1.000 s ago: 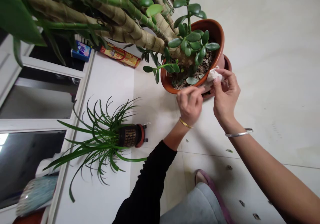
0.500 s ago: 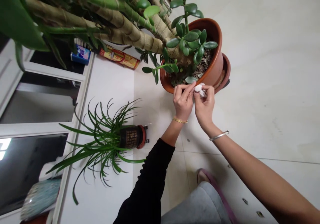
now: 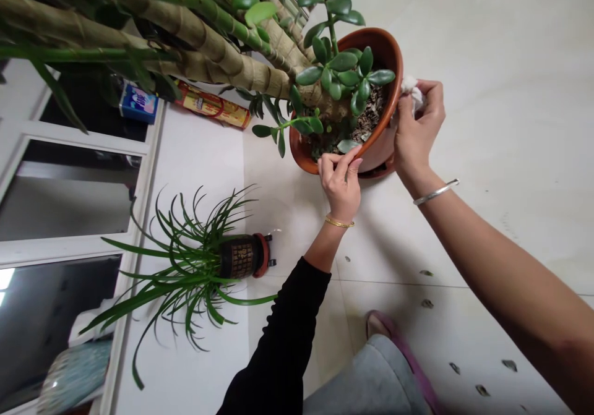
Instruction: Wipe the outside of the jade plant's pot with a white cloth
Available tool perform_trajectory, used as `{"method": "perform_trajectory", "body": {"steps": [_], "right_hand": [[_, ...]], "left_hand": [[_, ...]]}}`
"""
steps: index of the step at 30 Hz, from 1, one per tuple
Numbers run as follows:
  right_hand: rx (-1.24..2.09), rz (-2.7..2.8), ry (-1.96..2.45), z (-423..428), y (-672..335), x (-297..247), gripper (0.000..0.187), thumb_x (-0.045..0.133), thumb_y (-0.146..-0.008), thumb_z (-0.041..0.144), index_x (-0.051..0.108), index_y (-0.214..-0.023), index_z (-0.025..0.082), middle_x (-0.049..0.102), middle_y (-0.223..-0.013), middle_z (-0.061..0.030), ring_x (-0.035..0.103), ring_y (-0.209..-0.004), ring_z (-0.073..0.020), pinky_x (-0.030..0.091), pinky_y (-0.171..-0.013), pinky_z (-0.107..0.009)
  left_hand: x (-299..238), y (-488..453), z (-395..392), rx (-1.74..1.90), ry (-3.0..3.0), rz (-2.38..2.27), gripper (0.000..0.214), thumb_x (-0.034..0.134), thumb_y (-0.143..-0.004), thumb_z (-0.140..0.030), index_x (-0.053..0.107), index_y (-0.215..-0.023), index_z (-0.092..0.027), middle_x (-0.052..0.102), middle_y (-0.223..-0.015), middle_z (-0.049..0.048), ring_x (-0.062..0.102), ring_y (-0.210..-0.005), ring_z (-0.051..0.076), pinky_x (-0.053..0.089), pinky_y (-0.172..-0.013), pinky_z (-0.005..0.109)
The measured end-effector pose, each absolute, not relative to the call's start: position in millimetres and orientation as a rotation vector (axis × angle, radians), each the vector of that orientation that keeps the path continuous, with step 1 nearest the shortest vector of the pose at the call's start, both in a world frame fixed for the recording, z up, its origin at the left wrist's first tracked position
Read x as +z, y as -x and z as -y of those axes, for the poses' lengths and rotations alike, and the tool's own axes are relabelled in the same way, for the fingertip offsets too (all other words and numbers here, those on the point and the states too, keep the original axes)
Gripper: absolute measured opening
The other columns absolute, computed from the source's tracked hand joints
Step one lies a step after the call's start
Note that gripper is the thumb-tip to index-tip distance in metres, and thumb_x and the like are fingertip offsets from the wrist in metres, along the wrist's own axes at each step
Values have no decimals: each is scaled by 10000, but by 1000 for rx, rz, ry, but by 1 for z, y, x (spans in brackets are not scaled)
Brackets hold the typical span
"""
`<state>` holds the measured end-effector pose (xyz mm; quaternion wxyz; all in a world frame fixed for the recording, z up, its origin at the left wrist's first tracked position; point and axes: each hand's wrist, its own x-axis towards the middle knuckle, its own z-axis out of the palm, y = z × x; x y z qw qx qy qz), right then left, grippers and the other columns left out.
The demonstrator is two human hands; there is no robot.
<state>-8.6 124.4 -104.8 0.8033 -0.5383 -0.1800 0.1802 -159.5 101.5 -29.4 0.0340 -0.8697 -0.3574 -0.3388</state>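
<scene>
1. Terracotta-brown bowl-shaped flowerpot [image 3: 386, 50] stands on a dark red saucer [image 3: 377, 172] on the floor. It holds a glossy green jade plant [image 3: 343, 75], with dry brown leaf litter [image 3: 369, 115] over the soil, and thick ringed tan-and-green stems [image 3: 223, 47] rise from it toward the upper left.
2. Both hands are at this pot, but they have just parted. The right hand [image 3: 417, 127], on a bare forearm, has moved round to the pot's outer wall on the far side, while the left hand [image 3: 340, 186], coming from a black sleeve [image 3: 278, 334], sits at the near rim.
3. Right fingers [image 3: 429, 102] curl closed around a crumpled white cloth [image 3: 411, 90], which lies against the outside of the pot just below the rim. Left fingers [image 3: 353, 164] stand open, their tips at the rim, gripping nothing that can be seen.
4. Pale cream floor tiles [image 3: 492, 136] run beneath everything, flecked with small dark marks [image 3: 509, 364]. A white-framed glass door [image 3: 83, 133] runs along the left, and a spiky green dracaena [image 3: 185, 260] in a small black-and-gold pot [image 3: 242, 256] stands near it.
5. Smaller items include a blue box [image 3: 138, 104], a yellow-and-red packet [image 3: 212, 106], a pink slipper [image 3: 378, 325], a gold bangle [image 3: 338, 222] and a silver bangle [image 3: 436, 192].
</scene>
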Motion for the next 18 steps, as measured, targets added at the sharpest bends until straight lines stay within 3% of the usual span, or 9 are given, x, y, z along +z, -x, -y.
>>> {"method": "perform_trajectory", "body": {"steps": [4, 12, 18], "right_hand": [[359, 322, 1158, -106, 32, -95, 285, 547, -1022, 550, 600, -1125, 289, 565, -1150, -47, 599, -1204, -256, 504, -1061, -518], [500, 295, 1187, -65, 94, -75, 209, 584, -995, 460, 591, -1096, 277, 537, -1079, -56, 610, -1028, -224, 556, -980, -465], [527, 334, 1107, -60, 109, -72, 226, 624, -975, 428, 608, -1131, 264, 584, -1116, -65, 629, -1060, -218, 560, -955, -426]], "left_hand": [[-33, 156, -100, -1103, 2624, 1112, 436, 479, -1075, -526, 818, -1154, -263, 526, -872, 25, 522, -872, 151, 477, -885, 294], [-35, 153, -100, -1131, 2602, 1177, 480, 479, -1064, -574, 822, -1125, -244, 570, -887, 39, 545, -889, 167, 486, -908, 318], [-33, 153, -100, -1135, 2615, 1130, 426, 517, -1065, -526, 826, -1105, -236, 586, -874, 34, 551, -866, 160, 486, -884, 307]]}}
